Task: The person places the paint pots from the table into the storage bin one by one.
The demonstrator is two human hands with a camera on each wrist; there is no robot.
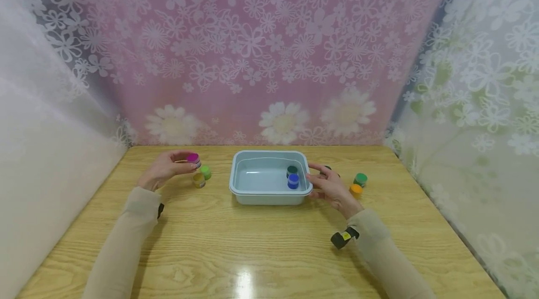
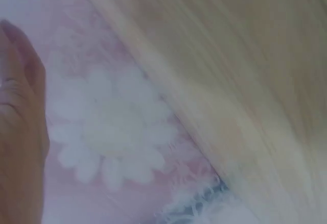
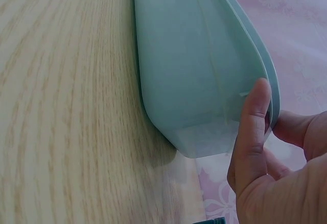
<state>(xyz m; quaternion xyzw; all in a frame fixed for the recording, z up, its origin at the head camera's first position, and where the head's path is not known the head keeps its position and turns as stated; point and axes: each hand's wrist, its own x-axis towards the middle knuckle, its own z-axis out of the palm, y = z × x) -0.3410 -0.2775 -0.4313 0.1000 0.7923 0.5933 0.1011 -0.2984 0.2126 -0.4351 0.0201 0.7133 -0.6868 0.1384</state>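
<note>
My left hand [image 1: 166, 166] pinches a small paint jar with a magenta lid [image 1: 193, 159] between thumb and fingers, at the left of the table. Just beside it stand a light green jar [image 1: 205, 172] and a yellow jar [image 1: 199, 180]. Only part of that hand [image 2: 20, 127] shows in the left wrist view, and its jar is out of sight there. My right hand [image 1: 332, 189] grips the right end of the pale blue plastic basin [image 1: 269, 200], with fingers on both sides of the rim [image 3: 258, 45]. Inside the basin, at the right, are a dark green jar [image 1: 292, 171] and a blue jar [image 1: 293, 181].
Right of the right hand stand a green jar [image 1: 360, 179] and an orange jar [image 1: 355, 191]. A dark-lidded jar [image 1: 327, 168] is partly hidden behind that hand. Flowered curtains [image 1: 269, 55] enclose the wooden table [image 1: 236, 243] at the back and sides.
</note>
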